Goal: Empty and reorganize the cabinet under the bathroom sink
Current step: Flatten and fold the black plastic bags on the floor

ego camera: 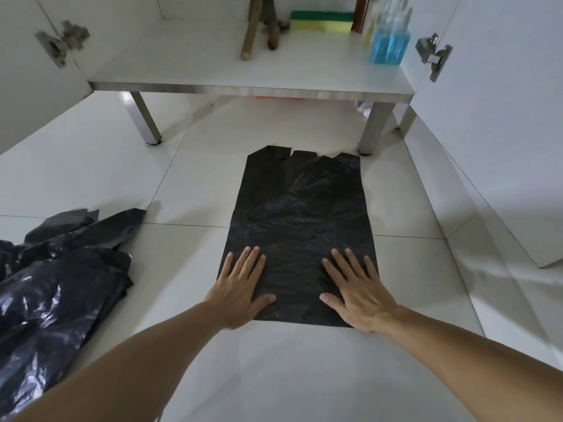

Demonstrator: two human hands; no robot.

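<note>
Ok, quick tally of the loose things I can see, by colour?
Black: 2, flat bag under both hands, crumpled bag pile.
Brown: 2 wooden handles.
Green-yellow: 1 sponge.
Blue: 1 bottle.
Total: 6

no legible text (bottle labels blurred)

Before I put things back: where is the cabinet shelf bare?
The white cabinet shelf is bare across its left half, from the left wall to the wooden handles. The right back is crowded: green-and-yellow sponge, clear bottle of blue liquid.
</note>
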